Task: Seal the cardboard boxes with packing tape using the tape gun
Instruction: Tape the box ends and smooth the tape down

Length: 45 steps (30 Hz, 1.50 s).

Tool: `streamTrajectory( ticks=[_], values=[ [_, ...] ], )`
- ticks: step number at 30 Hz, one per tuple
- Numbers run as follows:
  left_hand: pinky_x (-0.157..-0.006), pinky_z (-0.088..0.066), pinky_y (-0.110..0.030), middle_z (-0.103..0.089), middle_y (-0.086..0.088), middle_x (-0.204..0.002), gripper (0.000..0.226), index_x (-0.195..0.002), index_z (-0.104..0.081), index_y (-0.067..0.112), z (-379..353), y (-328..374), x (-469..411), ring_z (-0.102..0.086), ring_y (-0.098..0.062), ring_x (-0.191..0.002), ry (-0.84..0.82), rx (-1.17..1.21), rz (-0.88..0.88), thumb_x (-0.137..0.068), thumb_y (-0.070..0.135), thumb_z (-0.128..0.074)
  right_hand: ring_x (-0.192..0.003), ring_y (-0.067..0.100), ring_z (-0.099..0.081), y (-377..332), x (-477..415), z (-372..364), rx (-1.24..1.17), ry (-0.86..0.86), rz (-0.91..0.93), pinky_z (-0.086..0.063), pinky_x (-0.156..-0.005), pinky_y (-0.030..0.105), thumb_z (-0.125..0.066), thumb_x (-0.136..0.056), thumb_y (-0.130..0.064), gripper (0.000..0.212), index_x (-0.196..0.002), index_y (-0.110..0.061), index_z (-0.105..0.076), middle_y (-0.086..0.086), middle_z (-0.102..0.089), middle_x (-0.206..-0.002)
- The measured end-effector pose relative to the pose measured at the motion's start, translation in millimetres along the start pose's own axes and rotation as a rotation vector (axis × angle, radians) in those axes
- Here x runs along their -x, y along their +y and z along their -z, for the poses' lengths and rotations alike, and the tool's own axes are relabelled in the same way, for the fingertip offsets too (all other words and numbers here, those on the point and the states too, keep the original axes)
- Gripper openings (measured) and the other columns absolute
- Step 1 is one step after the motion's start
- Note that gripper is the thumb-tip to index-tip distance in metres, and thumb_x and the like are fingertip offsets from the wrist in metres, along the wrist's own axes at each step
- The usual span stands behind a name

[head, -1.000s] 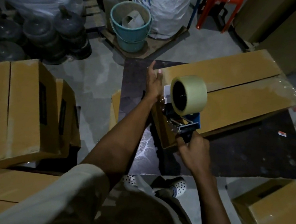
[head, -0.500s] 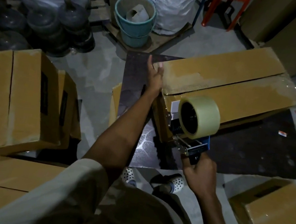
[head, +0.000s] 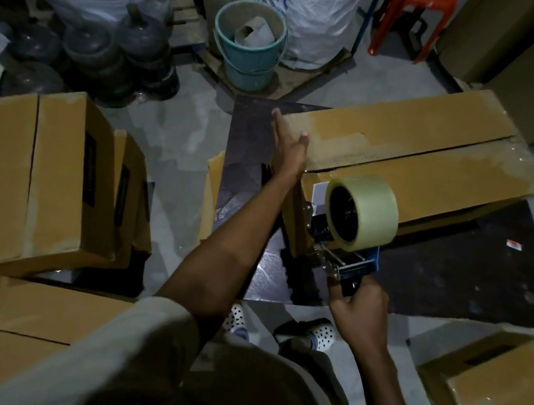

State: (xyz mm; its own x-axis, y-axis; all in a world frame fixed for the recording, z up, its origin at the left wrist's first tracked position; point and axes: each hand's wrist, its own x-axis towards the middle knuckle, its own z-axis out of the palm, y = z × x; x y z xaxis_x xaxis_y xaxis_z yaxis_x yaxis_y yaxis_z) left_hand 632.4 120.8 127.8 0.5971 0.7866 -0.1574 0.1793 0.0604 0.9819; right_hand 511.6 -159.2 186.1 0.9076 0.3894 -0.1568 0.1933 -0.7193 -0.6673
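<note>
Open, flat left hand [head: 289,150] braces the long cardboard box [head: 423,146], likely light and easily dented, at 1 o'clock on the worktop [head: 454,282], while the right hand [head: 359,308] grips the rigid tape gun [head: 360,216] by its handle at the near end.

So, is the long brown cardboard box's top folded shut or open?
Shut: the long brown cardboard box has both flaps flat, meeting at a seam.

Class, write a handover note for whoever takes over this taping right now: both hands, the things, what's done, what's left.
Left hand: flat, pressing the near flap of the box.
Right hand: grips the tape gun, its mouth at the box's near end face.
Box lies on the dark board.
Done: glossy tape at the seam's far end.
Left: probably cut and smooth the strip; other boxes wait nearby.
</note>
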Motion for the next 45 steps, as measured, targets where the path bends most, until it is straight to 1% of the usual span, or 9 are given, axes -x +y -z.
streamTrajectory(
  ticks=[3, 7, 10, 13, 19, 33, 38, 43, 45],
  values=[
    [-0.119, -0.021, -0.038, -0.003, -0.01, -0.17, 0.076, -0.162, -0.008, 0.011, -3.5, -3.2, 5.0, -0.007, -0.027, -0.157, 0.013, 0.006, -0.065, -0.101, 0.033, -0.047, -0.044, 0.002, -0.05, -4.8, 0.7, -0.2, -0.025, 0.011, -0.009, -0.035, -0.043, 0.011, -0.076, -0.085, -0.003, 0.043, -0.06, -0.02, -0.046, -0.005, -0.049, -0.051],
    [-0.123, -0.013, -0.039, -0.003, -0.014, -0.17, 0.069, -0.161, -0.009, 0.005, -0.7, -14.3, -7.1, -0.002, -0.029, -0.157, 0.001, 0.009, -0.066, -0.106, 0.033, -0.04, -0.064, 0.02, -0.061, -7.3, -0.3, 0.8, 0.005, -0.021, -0.017, -0.043, -0.059, 0.028, -0.073, -0.085, -0.007, 0.021, -0.071, -0.009, -0.058, 0.002, -0.06, -0.064],
    [-0.124, -0.009, -0.039, -0.001, -0.014, -0.17, 0.064, -0.161, -0.008, 0.005, -3.0, -15.8, -7.9, 0.003, -0.028, -0.157, 0.001, 0.033, -0.05, -0.11, 0.023, -0.041, -0.059, 0.02, -0.056, -0.6, 8.8, 7.0, 0.047, -0.006, 0.011, -0.036, -0.056, 0.027, -0.074, -0.086, -0.007, 0.023, -0.072, -0.011, -0.056, -0.002, -0.055, -0.061],
    [-0.123, -0.008, -0.038, -0.001, -0.013, -0.17, 0.064, -0.161, -0.007, 0.006, -2.0, -16.1, -11.1, 0.004, -0.028, -0.157, 0.0, 0.048, -0.057, -0.11, 0.023, -0.041, -0.05, 0.004, -0.049, 17.5, 27.5, 11.0, 0.089, 0.005, 0.012, -0.031, -0.046, 0.021, -0.075, -0.083, -0.005, 0.032, -0.064, -0.015, -0.051, -0.006, -0.049, -0.053],
    [-0.125, -0.017, -0.045, -0.007, -0.016, -0.169, 0.065, -0.161, -0.011, 0.004, -5.7, -16.7, -14.0, -0.008, -0.032, -0.156, 0.016, 0.081, -0.053, -0.108, 0.022, -0.043, -0.047, -0.007, -0.041, 36.1, 61.6, 17.4, 0.095, 0.014, -0.017, -0.026, -0.046, 0.006, -0.078, -0.074, 0.004, 0.042, -0.064, -0.021, -0.046, -0.02, -0.04, -0.051],
    [-0.125, -0.018, -0.046, -0.008, -0.016, -0.169, 0.066, -0.161, -0.011, 0.007, -5.1, -19.9, -13.8, -0.011, -0.03, -0.156, 0.013, 0.111, -0.027, -0.107, 0.021, -0.045, -0.05, -0.001, -0.047, 44.6, 77.6, 16.5, 0.089, 0.004, -0.088, -0.037, -0.046, 0.009, -0.077, -0.08, 0.0, 0.032, -0.068, -0.017, -0.052, -0.015, -0.049, -0.056],
    [-0.122, -0.018, -0.039, -0.007, -0.017, -0.169, 0.064, -0.161, -0.011, 0.005, -3.1, -13.3, -8.7, -0.009, -0.03, -0.156, 0.016, 0.146, 0.014, -0.109, 0.023, -0.045, -0.063, 0.0, -0.052, 55.2, 84.0, 8.7, 0.106, -0.177, -0.332, -0.033, -0.051, 0.012, -0.074, -0.091, -0.017, 0.025, -0.074, -0.023, -0.056, -0.011, -0.056, -0.068],
    [-0.12, -0.022, -0.036, -0.012, -0.016, -0.168, 0.062, -0.16, -0.014, 0.006, -3.9, -5.6, -4.1, -0.019, -0.029, -0.153, 0.043, 0.174, 0.004, -0.108, 0.021, -0.045, -0.079, 0.034, -0.064, 88.1, 77.2, -10.0, 0.114, 0.003, -0.54, -0.05, -0.073, 0.038, -0.063, -0.094, -0.044, 0.035, -0.093, -0.008, -0.064, 0.018, -0.071, -0.09],
    [-0.117, -0.024, -0.032, -0.014, -0.017, -0.167, 0.062, -0.16, -0.016, 0.005, -3.1, -4.4, -3.9, -0.021, -0.029, -0.152, 0.059, 0.152, 0.003, -0.108, 0.019, -0.046, -0.099, 0.041, -0.065, 90.5, 52.0, -16.1, 0.046, 0.095, -0.59, -0.048, -0.085, 0.043, -0.061, -0.096, -0.037, 0.035, -0.11, -0.005, -0.061, 0.023, -0.069, -0.108]
  ],
)
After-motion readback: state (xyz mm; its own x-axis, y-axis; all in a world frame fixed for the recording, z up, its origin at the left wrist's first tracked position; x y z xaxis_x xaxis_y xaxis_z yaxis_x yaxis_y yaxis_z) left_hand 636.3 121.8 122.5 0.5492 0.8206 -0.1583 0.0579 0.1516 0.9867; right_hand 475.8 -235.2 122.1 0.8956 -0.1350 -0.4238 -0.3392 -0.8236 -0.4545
